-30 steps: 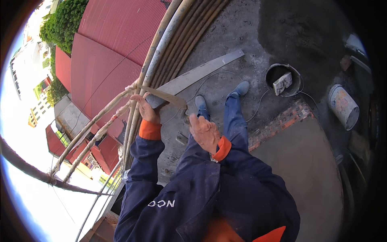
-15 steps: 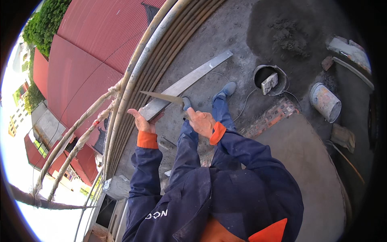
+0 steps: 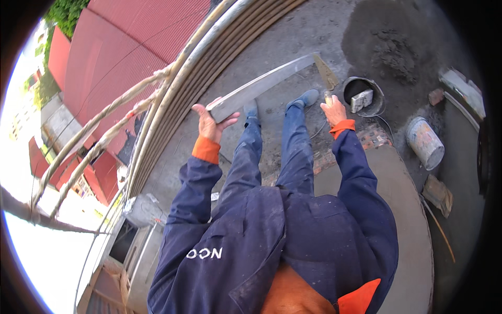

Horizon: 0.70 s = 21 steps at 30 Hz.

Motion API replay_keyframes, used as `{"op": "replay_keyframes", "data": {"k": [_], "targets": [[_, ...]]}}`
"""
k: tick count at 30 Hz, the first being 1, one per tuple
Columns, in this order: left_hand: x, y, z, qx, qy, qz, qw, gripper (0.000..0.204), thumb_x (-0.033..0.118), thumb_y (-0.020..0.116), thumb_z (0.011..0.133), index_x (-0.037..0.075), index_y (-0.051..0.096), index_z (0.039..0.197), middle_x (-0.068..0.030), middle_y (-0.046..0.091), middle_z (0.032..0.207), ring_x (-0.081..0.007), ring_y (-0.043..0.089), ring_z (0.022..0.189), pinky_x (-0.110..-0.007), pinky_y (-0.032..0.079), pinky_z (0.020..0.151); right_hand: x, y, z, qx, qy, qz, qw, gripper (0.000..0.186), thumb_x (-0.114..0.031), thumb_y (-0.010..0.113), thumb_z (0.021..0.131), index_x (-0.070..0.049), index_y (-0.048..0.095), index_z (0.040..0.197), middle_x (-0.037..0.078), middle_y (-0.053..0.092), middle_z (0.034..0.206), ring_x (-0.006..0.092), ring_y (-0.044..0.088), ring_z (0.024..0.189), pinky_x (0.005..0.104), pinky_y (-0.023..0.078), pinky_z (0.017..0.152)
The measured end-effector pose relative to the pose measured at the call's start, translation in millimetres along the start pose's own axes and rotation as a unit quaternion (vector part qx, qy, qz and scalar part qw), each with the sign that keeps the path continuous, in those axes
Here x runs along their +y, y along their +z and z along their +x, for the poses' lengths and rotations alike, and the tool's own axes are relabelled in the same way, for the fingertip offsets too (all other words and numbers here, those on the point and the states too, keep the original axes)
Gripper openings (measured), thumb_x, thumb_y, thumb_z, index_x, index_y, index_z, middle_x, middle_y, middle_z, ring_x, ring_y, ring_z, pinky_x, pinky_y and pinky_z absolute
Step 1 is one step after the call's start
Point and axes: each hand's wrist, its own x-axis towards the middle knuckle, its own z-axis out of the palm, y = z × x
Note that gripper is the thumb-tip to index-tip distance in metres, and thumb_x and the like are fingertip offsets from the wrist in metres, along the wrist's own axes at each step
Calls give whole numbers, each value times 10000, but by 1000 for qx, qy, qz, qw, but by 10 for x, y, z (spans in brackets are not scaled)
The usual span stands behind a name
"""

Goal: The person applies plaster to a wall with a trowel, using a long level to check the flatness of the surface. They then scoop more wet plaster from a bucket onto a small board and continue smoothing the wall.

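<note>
My left hand (image 3: 212, 121) holds the near end of a long grey straightedge (image 3: 261, 82), with its thumb out to the side and its fingers showing past the underside. The straightedge slopes up to the right, above my shoes. My right hand (image 3: 333, 109) grips the handle of a pointed trowel (image 3: 324, 69), its blade directed upward, close to the straightedge's far end. Just right of the trowel stands a dark bucket (image 3: 377, 102) with a pale block (image 3: 361, 100) in it.
Long pipes (image 3: 172, 99) curve along the left edge, with wrapped poles (image 3: 113, 100) and red roofs (image 3: 117, 52) beyond. Wet mortar (image 3: 392, 55) lies at top right, near a spattered bucket (image 3: 424, 142). A smooth screeded surface (image 3: 389, 209) and crumpled sack (image 3: 439, 193) are at the right.
My right hand has swung forward and right with the trowel, away from my left hand. My left hand has risen, and the straightedge with it.
</note>
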Motion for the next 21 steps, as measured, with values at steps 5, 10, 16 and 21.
{"op": "replay_keyframes", "data": {"k": [5,10,16,21], "targets": [[52,237,-74,72,-48,17,996,969,778,251,811,-45,402,1300,-236,576,1172,-411,652,922,-439,573,757,-1017,354,-1480,-1,-221,-5,975,376,-326,619,851,-106,492,1130,236,647,793,441,626,741,508,485,645],[-123,205,-68,69,-41,-36,996,928,747,243,847,-59,422,1269,-247,567,1191,-448,623,980,-494,549,812,-1241,891,-2033,-84,-304,-40,948,374,-269,625,851,-56,452,1104,250,635,798,436,629,763,511,484,645],[-125,391,-134,113,-50,-109,986,862,701,279,878,-64,450,1236,-241,546,1229,-443,555,1103,-559,495,894,-923,597,-1416,34,-172,-65,982,333,-281,574,877,-46,415,1051,278,621,752,479,606,736,562,462,637],[-115,631,-140,121,-32,-101,987,862,720,314,861,-51,478,1209,-204,583,1171,-417,603,1007,-510,538,822,-1141,737,-2052,-25,-253,-107,961,393,-288,619,834,-82,417,1101,265,622,706,482,615,707,570,458,662]]}}
